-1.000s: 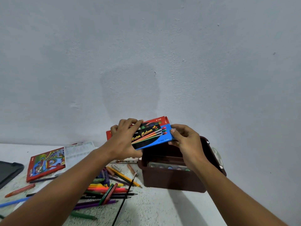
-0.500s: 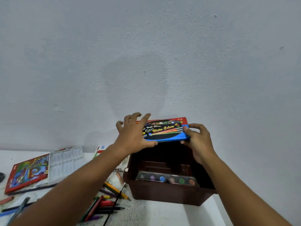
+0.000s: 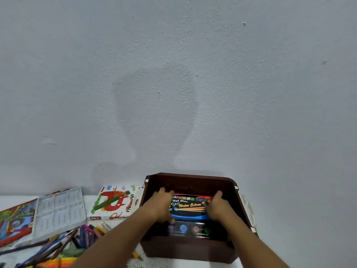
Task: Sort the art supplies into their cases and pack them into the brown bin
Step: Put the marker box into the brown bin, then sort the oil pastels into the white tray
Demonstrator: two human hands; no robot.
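The brown bin stands against the wall at the lower middle. Inside it, the blue and red water colour box lies flat, held at its two short ends. My left hand grips its left end and my right hand grips its right end, both down inside the bin. A strip of round paint pots lies in the bin in front of the box.
Left of the bin lie a white oil pastels box, a white plastic tray, a red colourful box and several loose pencils and crayons. A pale round object shows behind the bin's right side.
Both hands have lowered the water colour box from above the bin's rim down into the bin. The camera has moved closer and tilted down.
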